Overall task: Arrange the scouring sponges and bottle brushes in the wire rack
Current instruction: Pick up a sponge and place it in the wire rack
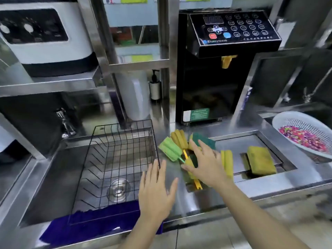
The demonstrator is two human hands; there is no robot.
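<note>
Two bottle brushes are lying on the steel table, just right of the black wire rack [115, 159]. We are seeing the green brush [169, 149] with its ribbed foam head pointing up and left toward the rack's far corner, its thin handle running down and right. Beside it, touching, the yellow brush [177, 139] is aiming its ribbed foam head away from us, its long yellow handle [196, 184] running toward us under our right hand.

We are spreading our right hand [203, 164] wide and open over the pile, its fingers reaching a sponge with a dark green scouring face [206, 141]; whether it is gripping anything, we cannot tell. We are holding our left hand [156, 191] flat and open, empty, with fingertips near the rack's right edge.

One yellow sponge [227, 162] is standing on edge just right of that hand, and another rectangular yellow sponge [260, 160], coarse-looking, is lying tilted in a recess further right. The rack is sitting empty in the sink [53, 177], its thin wires forming a grid.
</note>
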